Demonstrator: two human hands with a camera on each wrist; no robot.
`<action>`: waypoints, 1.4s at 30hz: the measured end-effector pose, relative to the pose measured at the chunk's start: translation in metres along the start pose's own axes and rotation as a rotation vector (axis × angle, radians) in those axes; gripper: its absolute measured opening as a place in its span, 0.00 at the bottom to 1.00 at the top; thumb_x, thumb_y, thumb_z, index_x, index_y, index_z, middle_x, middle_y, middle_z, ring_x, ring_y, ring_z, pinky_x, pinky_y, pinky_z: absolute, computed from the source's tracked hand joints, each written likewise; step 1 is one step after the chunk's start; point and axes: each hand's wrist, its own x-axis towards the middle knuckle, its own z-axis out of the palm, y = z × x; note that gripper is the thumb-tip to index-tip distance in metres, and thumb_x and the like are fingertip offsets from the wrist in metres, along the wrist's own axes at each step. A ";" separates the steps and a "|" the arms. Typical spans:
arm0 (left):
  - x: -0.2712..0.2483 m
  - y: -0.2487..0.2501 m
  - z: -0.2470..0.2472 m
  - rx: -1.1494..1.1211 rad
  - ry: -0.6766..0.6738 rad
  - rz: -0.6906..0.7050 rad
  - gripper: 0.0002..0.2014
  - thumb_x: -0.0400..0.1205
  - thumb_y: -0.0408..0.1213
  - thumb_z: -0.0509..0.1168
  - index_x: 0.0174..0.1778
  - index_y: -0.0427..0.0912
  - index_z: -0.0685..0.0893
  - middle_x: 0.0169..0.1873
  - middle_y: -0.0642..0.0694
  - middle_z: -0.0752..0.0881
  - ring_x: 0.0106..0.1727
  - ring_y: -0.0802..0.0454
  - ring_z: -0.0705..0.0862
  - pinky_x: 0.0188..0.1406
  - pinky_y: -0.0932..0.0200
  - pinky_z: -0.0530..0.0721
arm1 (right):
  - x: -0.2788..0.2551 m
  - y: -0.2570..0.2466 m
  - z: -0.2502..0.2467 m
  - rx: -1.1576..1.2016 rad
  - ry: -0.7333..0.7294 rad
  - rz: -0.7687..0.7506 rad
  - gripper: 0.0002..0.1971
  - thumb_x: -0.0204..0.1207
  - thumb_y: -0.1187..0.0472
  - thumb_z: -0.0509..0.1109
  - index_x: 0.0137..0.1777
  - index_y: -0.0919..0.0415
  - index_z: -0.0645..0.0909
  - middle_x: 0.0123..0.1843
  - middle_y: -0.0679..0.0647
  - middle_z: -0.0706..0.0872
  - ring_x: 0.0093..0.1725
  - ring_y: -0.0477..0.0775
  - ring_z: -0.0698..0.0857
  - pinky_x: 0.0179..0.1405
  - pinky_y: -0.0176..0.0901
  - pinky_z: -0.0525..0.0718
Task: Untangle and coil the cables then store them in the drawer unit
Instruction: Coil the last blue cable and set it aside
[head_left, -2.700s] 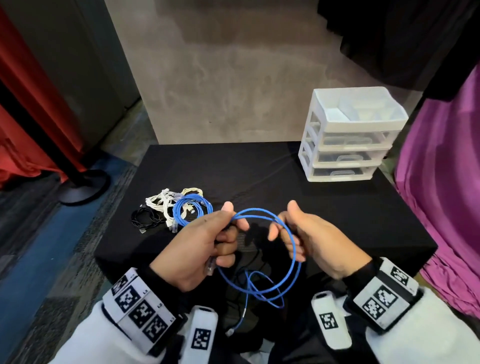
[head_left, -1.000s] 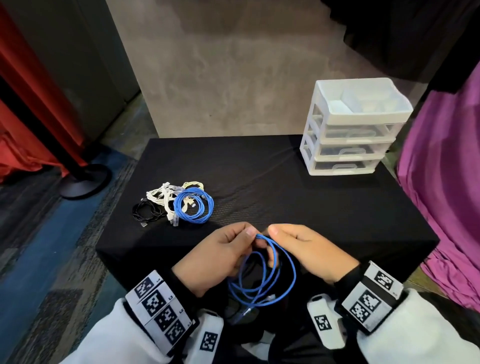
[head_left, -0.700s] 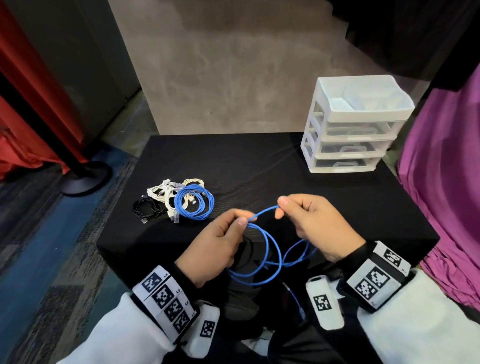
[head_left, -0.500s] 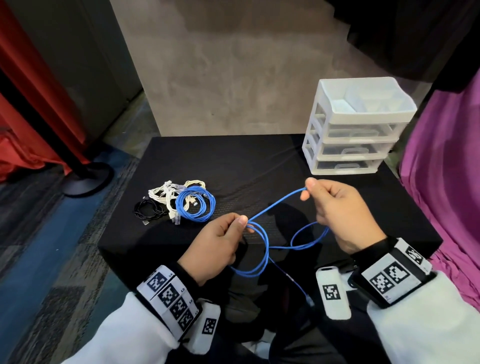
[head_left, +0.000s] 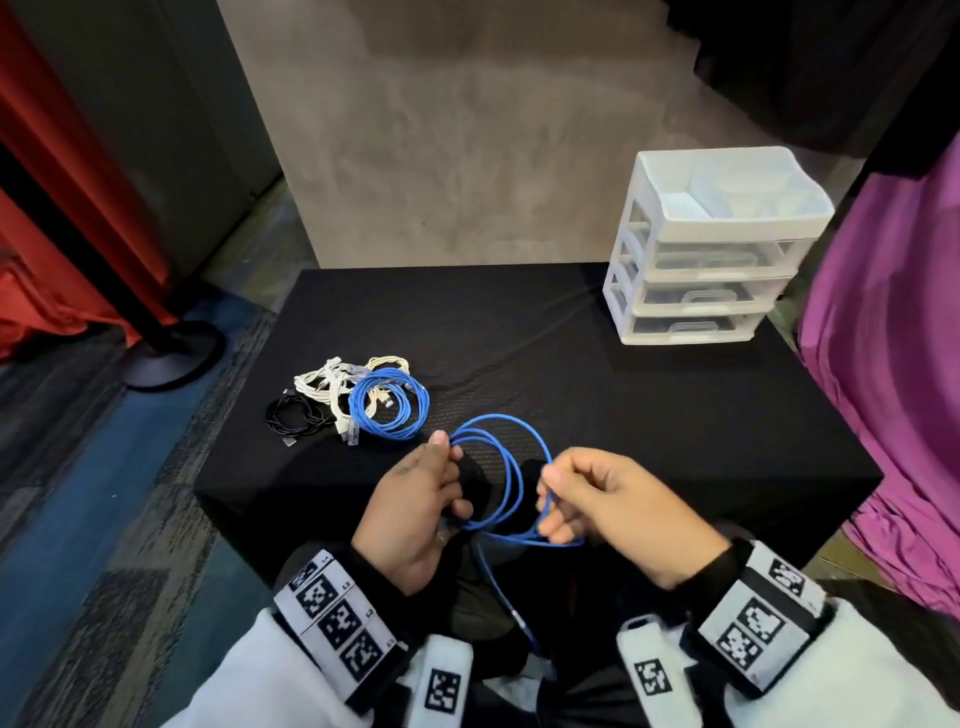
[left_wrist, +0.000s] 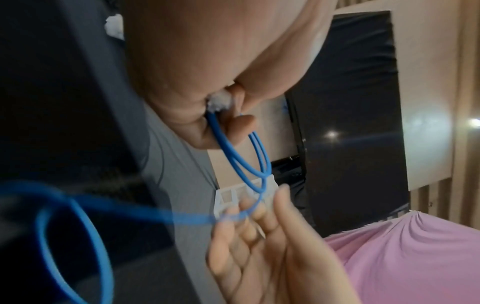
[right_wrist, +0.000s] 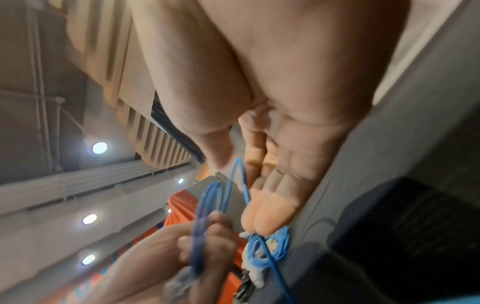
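Observation:
Over the table's near edge, my left hand (head_left: 448, 470) grips several loops of a blue cable (head_left: 511, 457). In the left wrist view its fingers (left_wrist: 197, 131) curl round the strands beside a clear plug (left_wrist: 219, 101). My right hand (head_left: 545, 496) pinches the same cable on the loop's right side, and its fingers (right_wrist: 269, 214) lie along the strand in the right wrist view. The cable's loose tail (head_left: 498, 587) hangs down toward my lap. The white drawer unit (head_left: 711, 249) stands at the table's far right, all three drawers shut.
On the left of the black table (head_left: 571, 374) lies a pile: a coiled blue cable (head_left: 389, 402), white cables (head_left: 327, 382) and a black cable (head_left: 296, 415). A purple cloth (head_left: 893, 364) hangs at the right. A post base (head_left: 171, 353) stands on the floor at the left.
My right hand, stretched out to the far right half a second ago, has come back beside the left. The blue cable now stands as a rounder bundle of loops between both hands.

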 end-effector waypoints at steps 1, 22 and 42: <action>0.000 -0.005 0.002 -0.001 0.020 -0.005 0.14 0.92 0.45 0.58 0.46 0.41 0.78 0.23 0.54 0.67 0.19 0.61 0.63 0.18 0.67 0.68 | 0.000 0.001 0.009 0.073 -0.001 -0.005 0.13 0.85 0.56 0.71 0.52 0.69 0.81 0.39 0.61 0.86 0.36 0.53 0.89 0.37 0.39 0.90; -0.003 -0.007 -0.002 -0.152 -0.001 -0.266 0.18 0.89 0.51 0.62 0.51 0.37 0.81 0.45 0.35 0.89 0.44 0.43 0.87 0.58 0.47 0.87 | -0.002 0.010 0.026 -0.023 -0.072 -0.218 0.01 0.87 0.69 0.71 0.53 0.66 0.83 0.40 0.52 0.92 0.39 0.50 0.86 0.43 0.42 0.85; -0.005 0.029 -0.011 0.280 -0.290 -0.025 0.13 0.89 0.49 0.62 0.43 0.46 0.76 0.50 0.34 0.92 0.32 0.56 0.74 0.24 0.66 0.68 | 0.000 -0.007 -0.020 -0.088 -0.037 -0.261 0.19 0.76 0.39 0.79 0.42 0.57 0.87 0.41 0.58 0.77 0.42 0.52 0.76 0.41 0.40 0.84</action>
